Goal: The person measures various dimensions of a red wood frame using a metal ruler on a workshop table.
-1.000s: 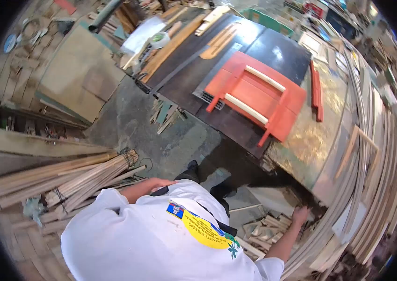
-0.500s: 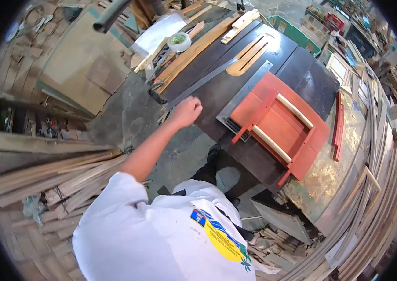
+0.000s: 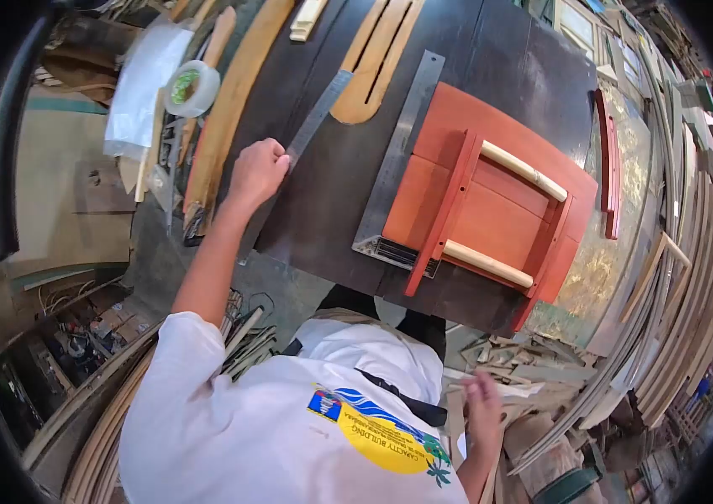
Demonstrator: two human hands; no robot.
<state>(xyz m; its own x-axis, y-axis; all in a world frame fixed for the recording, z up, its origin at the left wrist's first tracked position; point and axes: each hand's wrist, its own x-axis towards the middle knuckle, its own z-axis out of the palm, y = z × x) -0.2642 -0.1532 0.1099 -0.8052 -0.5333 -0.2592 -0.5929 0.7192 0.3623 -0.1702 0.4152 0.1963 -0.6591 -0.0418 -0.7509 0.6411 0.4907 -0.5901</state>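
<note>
My left hand (image 3: pixel 258 173) is closed around the near end of a steel ruler (image 3: pixel 316 115) on the dark tabletop. The ruler's far tip lies by the rounded end of a slotted wooden piece (image 3: pixel 362 94). Low in front of my body, my right hand (image 3: pixel 482 405) is blurred and beside my waist, apart from the table. To the right, a red-orange panel (image 3: pixel 503 202) carries a frame with two pale wooden rods (image 3: pixel 524 170). A metal square (image 3: pixel 405 139) extends along and partly under the panel's left side.
A tape roll (image 3: pixel 192 89), a white sheet (image 3: pixel 148 80) and a long wooden board (image 3: pixel 243 92) lie on the table's left. Red strips (image 3: pixel 607 164) rest at the right. Stacked timber (image 3: pixel 701 277) lines the right side, with more wood on the floor.
My left hand has closed over the ruler's near end. My right hand has come into view at the lower right. The whole view has shifted, bringing the table nearer.
</note>
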